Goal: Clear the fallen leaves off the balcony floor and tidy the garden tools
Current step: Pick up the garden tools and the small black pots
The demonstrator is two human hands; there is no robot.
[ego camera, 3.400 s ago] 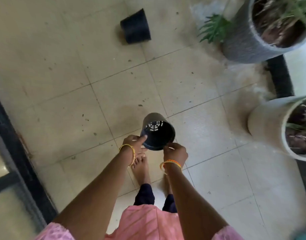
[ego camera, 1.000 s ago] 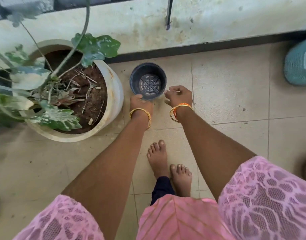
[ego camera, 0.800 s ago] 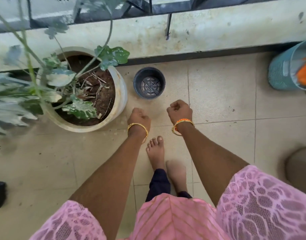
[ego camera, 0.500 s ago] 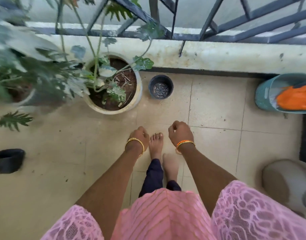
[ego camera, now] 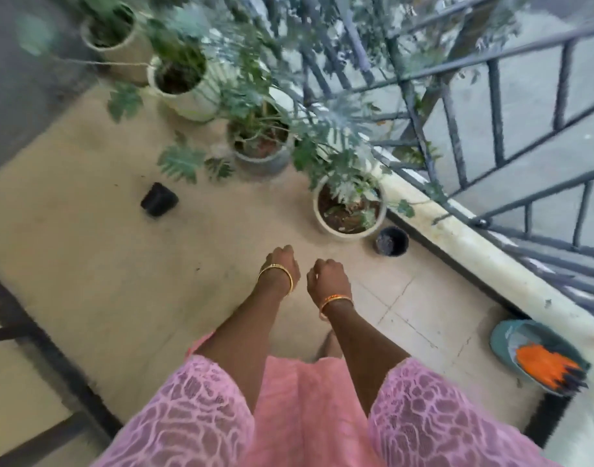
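Observation:
A small black plastic pot [ego camera: 391, 241] stands upright on the balcony floor, beside a white planter [ego camera: 349, 210] and close to the low wall. A second black pot [ego camera: 158, 199] lies on its side on the tiles further left. My left hand [ego camera: 282, 262] and my right hand [ego camera: 327, 276] hang in front of me above the floor, fingers loosely curled, holding nothing. Both are well short of either pot. The picture is blurred by head motion.
A row of potted plants [ego camera: 260, 146] lines the railing [ego camera: 490, 106] at the back. A teal bucket [ego camera: 511, 345] holding orange gloves [ego camera: 548, 365] sits at the right by the wall. A dark door frame [ego camera: 36, 335] borders the left.
Both hands set the black pot down beside the white planter and let go. I have stood up and turned left; the pot now lies off to the right.

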